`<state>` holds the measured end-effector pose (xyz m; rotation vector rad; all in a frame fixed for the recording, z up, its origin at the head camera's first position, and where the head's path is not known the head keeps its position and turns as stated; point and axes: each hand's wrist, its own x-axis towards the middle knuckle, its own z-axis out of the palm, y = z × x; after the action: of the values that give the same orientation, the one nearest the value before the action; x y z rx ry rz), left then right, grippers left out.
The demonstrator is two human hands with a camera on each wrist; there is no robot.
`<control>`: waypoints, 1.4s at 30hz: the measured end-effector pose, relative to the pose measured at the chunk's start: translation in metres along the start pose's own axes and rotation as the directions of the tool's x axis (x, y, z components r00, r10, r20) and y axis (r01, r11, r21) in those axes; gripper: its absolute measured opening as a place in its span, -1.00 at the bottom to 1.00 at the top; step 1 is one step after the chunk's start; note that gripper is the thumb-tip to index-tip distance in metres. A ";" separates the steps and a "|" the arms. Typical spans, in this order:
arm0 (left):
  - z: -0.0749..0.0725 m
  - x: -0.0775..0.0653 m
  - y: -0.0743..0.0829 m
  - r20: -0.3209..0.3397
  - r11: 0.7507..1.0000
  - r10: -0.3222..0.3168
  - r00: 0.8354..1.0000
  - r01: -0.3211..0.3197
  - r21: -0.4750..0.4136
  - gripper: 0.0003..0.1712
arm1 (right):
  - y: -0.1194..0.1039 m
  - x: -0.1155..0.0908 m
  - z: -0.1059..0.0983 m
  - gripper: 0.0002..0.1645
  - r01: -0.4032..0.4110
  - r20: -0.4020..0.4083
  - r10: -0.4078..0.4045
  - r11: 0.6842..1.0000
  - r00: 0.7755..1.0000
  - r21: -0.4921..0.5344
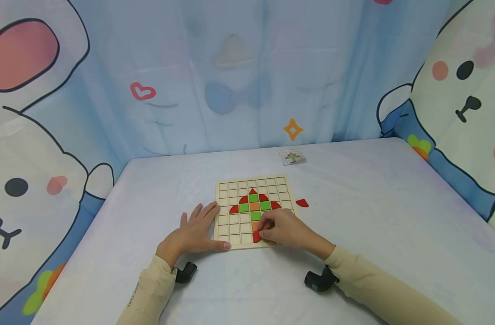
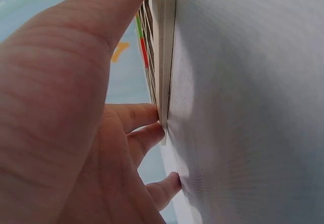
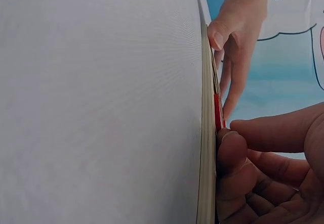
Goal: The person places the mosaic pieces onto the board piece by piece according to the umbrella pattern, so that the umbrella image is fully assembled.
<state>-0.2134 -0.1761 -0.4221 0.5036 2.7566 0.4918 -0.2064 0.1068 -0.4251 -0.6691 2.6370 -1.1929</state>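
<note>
A square wooden grid board [image 1: 230, 228] lies on the table, with red, green and orange flat pieces set in its cells. My left hand [image 1: 196, 232] rests at the board's left side, fingers spread, thumb on the near left corner. In the left wrist view, the fingertips [image 2: 152, 133] touch the board's edge. Over the near part of the board, my right hand [image 1: 284, 229] has curled fingers and pinches a red rounded piece [image 1: 256, 238] at the bottom of the pattern. The right wrist view shows that red piece at the fingertips, partly hidden.
A loose red piece [image 1: 302, 203] lies on the table just right of the board. Behind the board is a small pattern card [image 1: 293, 156]. A white cloth covers the table [image 1: 365, 194], and a printed blue curtain [image 1: 239, 122] hangs behind it.
</note>
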 end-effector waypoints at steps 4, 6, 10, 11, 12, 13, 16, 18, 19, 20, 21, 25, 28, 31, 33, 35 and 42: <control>0.000 0.000 -0.001 -0.002 1.000 -0.001 1.000 0.001 0.007 0.34 | 0.001 0.001 0.000 -0.95 -0.006 0.004 0.005 1.000 1.000 0.009; 0.000 0.000 -0.001 -0.002 1.000 -0.002 1.000 0.002 0.009 0.35 | 0.002 0.001 -0.001 -0.95 -0.009 0.009 0.008 1.000 1.000 0.021; 0.001 0.001 0.000 0.005 1.000 -0.005 1.000 0.005 0.006 0.35 | 0.004 0.001 -0.005 -0.93 -0.008 0.018 0.007 0.999 1.000 0.037; 0.001 0.001 0.000 0.004 1.000 -0.004 1.000 0.004 0.005 0.35 | 0.004 0.002 -0.007 -0.94 -0.005 0.015 0.004 0.999 1.000 0.037; 0.001 0.001 0.000 0.003 1.000 -0.002 1.000 0.002 0.004 0.35 | 0.005 0.002 -0.010 -0.96 -0.004 0.009 0.003 0.999 1.000 0.037; 0.001 0.001 0.000 0.005 1.000 -0.002 1.000 0.002 0.004 0.35 | 0.006 0.002 -0.013 -0.98 -0.001 0.001 0.001 0.999 1.000 0.036; 0.001 0.001 0.000 0.004 1.000 0.000 1.000 0.000 0.000 0.35 | 0.010 0.002 -0.026 -0.95 0.005 -0.032 -0.004 0.999 0.999 0.035; 0.001 0.001 0.000 0.000 1.000 0.002 1.000 -0.002 -0.004 0.35 | 0.013 0.002 -0.037 -0.91 0.006 -0.053 -0.004 0.999 0.999 0.035; 0.000 0.001 0.000 0.001 1.000 0.000 1.000 0.000 -0.004 0.35 | 0.015 0.002 -0.043 -0.88 0.006 -0.064 -0.004 1.000 0.998 0.030; 0.000 0.001 0.000 0.003 1.000 -0.003 1.000 0.003 -0.005 0.35 | 0.017 0.002 -0.049 -0.86 0.003 -0.074 -0.001 1.000 0.997 0.025; 0.000 0.000 0.000 0.003 1.000 -0.003 1.000 0.003 -0.007 0.35 | 0.019 0.002 -0.054 -0.83 0.001 -0.084 0.001 1.000 0.996 0.020; 0.000 0.000 0.001 0.006 1.000 -0.009 1.000 0.009 -0.005 0.35 | 0.031 0.002 -0.074 -0.76 -0.030 -0.124 0.028 0.999 0.992 -0.011; 0.001 -0.001 0.001 0.005 1.000 -0.011 1.000 0.011 -0.003 0.35 | 0.041 0.003 -0.085 -0.73 -0.074 -0.150 0.071 0.997 0.986 -0.017; 0.001 -0.001 0.000 0.001 1.000 -0.008 1.000 0.008 -0.001 0.34 | 0.051 0.004 -0.093 -0.70 -0.109 -0.174 0.100 0.993 0.980 -0.042; 0.001 -0.001 0.000 -0.001 1.000 -0.006 1.000 0.006 0.001 0.34 | 0.058 0.004 -0.096 -0.69 -0.123 -0.182 0.109 0.990 0.977 -0.065; 0.001 0.000 0.000 -0.004 1.000 -0.004 1.000 0.004 0.001 0.34 | 0.061 0.003 -0.099 -0.68 -0.128 -0.168 0.113 0.989 0.979 -0.079; 0.001 -0.001 0.000 0.001 1.000 0.005 1.000 -0.005 -0.007 0.34 | 0.073 0.005 -0.101 -0.69 -0.133 -0.062 0.127 0.985 0.990 -0.112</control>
<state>-0.2125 -0.1765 -0.4225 0.5090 2.7520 0.5019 -0.2686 0.2143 -0.4126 -0.4793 2.7639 -1.0435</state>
